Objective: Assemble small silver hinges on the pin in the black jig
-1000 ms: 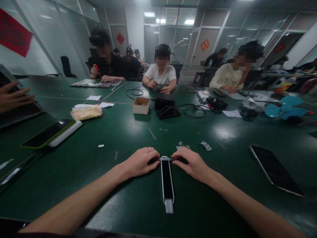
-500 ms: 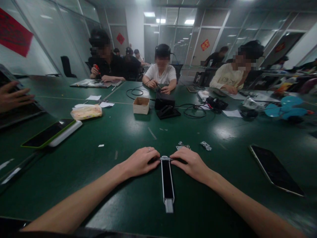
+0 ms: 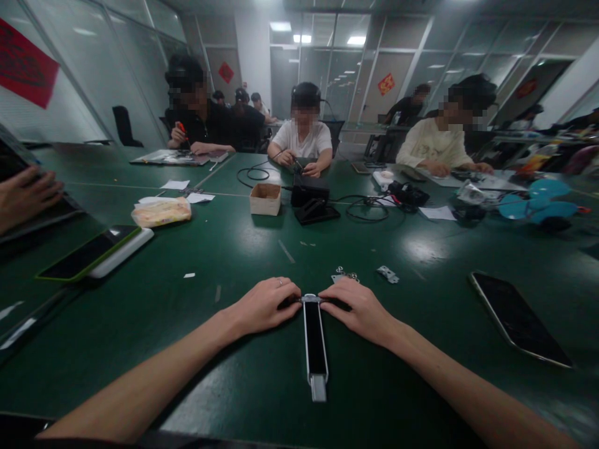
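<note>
From the head camera, a slim bar [image 3: 316,349], glossy black with a smooth pale frame, lies on the green, satin-sheened worktop [image 3: 234,249] close to the middle of its near edge. A flat grey tab [image 3: 318,389] juts toward that edge; a grey collar [image 3: 311,299] caps the far end. The left hand [image 3: 266,305] and right hand [image 3: 360,308] are apart, each with thumb and fingers pinched on one side of the collar. Beyond the right hand, nearer the middle of the worktop, sit shiny metal bits [image 3: 339,272] and a bent metal bracket [image 3: 388,274].

Fingertips hide what exactly is gripped at the collar. The right hand partly covers the metal bits, too small to identify. Both forearms are cut off at the bottom.
</note>
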Action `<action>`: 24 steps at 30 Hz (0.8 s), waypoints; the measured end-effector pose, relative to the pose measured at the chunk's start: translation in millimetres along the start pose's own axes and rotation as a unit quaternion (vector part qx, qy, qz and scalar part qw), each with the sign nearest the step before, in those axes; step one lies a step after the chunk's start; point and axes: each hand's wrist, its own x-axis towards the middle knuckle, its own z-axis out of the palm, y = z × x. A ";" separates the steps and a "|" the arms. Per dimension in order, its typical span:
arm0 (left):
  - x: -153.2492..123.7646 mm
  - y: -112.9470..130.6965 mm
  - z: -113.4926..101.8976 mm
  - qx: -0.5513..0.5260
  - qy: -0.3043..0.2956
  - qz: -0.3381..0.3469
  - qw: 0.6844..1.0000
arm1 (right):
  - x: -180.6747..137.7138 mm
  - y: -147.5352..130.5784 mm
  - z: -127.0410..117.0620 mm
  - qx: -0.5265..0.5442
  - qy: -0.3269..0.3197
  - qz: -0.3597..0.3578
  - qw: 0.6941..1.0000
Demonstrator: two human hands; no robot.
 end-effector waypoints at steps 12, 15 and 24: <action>-0.1 -1.4 1.4 0.006 -0.001 0.001 1.000 | -1.4 2.2 1.8 -0.002 0.007 -0.002 1.000; -0.1 -2.4 2.3 0.006 0.002 0.002 1.000 | -1.7 1.9 2.7 -0.005 0.010 -0.002 1.000; -0.8 -2.6 0.2 -0.003 -0.008 -0.006 1.000 | -2.8 15.5 -19.2 -0.087 0.059 -0.014 0.994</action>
